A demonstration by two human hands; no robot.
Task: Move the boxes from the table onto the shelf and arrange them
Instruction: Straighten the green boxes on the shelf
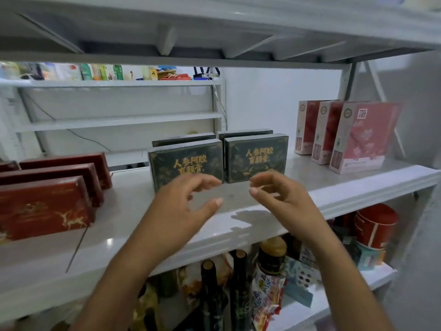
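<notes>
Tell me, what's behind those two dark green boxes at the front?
Behind each front green box stands another green box; only their top edges show, the rest is covered.

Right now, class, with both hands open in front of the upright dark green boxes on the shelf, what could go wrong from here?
1. The left hand and right hand hover empty close to the two front dark green boxes; these stand on edge, so a nudge might tip them onto the row behind.
2. The front red box sits near the shelf edge; a passing forearm could knock it off.
</notes>
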